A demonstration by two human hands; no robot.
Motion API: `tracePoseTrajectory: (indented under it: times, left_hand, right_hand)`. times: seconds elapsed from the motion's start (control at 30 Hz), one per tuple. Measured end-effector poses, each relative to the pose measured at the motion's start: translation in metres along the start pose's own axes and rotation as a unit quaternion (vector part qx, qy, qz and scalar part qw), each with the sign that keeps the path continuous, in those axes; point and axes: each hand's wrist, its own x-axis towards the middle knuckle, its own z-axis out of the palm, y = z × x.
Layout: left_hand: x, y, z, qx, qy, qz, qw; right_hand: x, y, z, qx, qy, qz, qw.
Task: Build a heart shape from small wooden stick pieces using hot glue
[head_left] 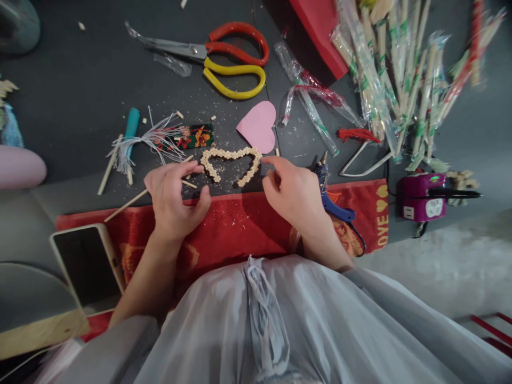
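On the dark table lies an open-bottomed heart outline (232, 154) made of small pale wooden pieces. Beside its left end is my left hand (174, 194), thumb and fingers apart, nothing visible between them. My right hand (296, 192) is at the outline's right side, index finger stretched toward it and the other fingers partly curled; contact is hard to tell. Just above the outline lies a pink paper heart (260, 127). Thin wooden sticks (130, 204) are by my left hand. A blue glue gun (334, 205) lies to the right of my right hand.
Scissors (236, 58) with red and yellow handles lie at the back. Wrapped chopsticks (384, 80) are piled at right, near a purple power adapter (424, 196). A red towel (240, 224) runs along the front edge, a phone (88, 266) on its left. White threads (154, 138) lie left.
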Motion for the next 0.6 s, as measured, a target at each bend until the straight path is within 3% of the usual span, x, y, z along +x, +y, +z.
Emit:
tracePoseTrajectory:
  times: [0.33,0.6]
  left_hand:
    - [0.002,0.001,0.0,0.003,0.014,0.019,1.0]
    - [0.002,-0.004,0.003,0.017,0.003,-0.034,0.999]
  right_hand:
    - [-0.002,-0.002,0.0,-0.006,0.023,0.001,1.0]
    - [-0.003,-0.017,0.006,-0.032,0.043,-0.027,0.998]
